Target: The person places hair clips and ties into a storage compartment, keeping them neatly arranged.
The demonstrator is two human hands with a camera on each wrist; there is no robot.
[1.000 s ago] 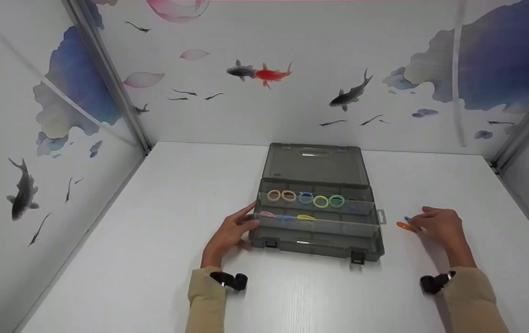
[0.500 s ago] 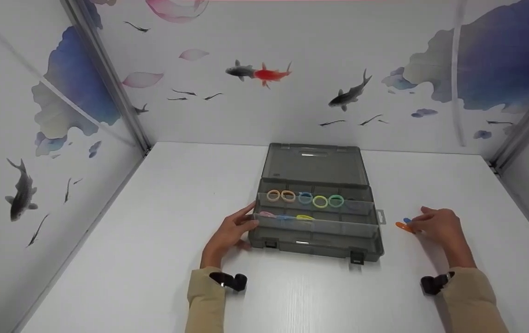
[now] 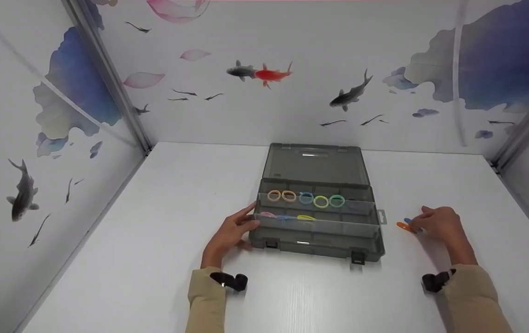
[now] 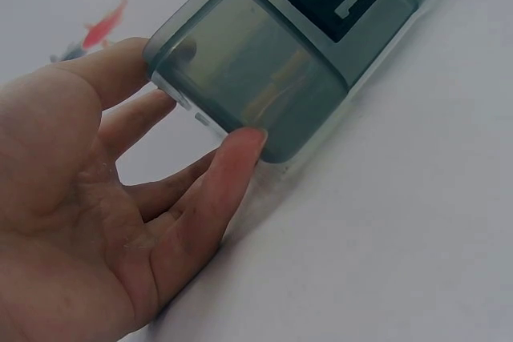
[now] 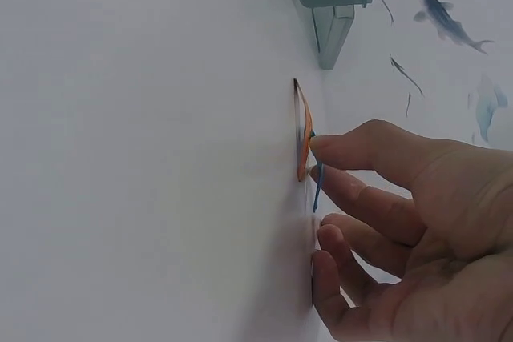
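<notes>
A translucent grey compartment box (image 3: pixel 320 238) stands with its lid open on the white table. My left hand (image 3: pixel 229 233) holds its left end; in the left wrist view the thumb (image 4: pixel 240 146) presses near the lower edge and another finger touches the upper rim. Coloured hair ties (image 3: pixel 320 201) rest in a row at the back compartments, with pink, blue and yellow pieces (image 3: pixel 306 217) in the middle row. To the box's right, my right hand (image 3: pixel 440 226) has thumb and fingertips low at the table, pinching a slim blue hair clip (image 5: pixel 319 190) beside an orange hair clip (image 5: pixel 305 150).
The box's lid (image 3: pixel 315 164) lies back toward the rear wall (image 3: pixel 292 115), which is printed with fish. A hanging tab (image 3: pixel 382 216) sticks out from the box's right end. Dark latches (image 3: pixel 357 257) are on its front. White side walls bound the table (image 3: pixel 153 259).
The right fingertips shift slightly, and the blue clip shows more beside the orange one than a second ago. The left hand and the box stay put.
</notes>
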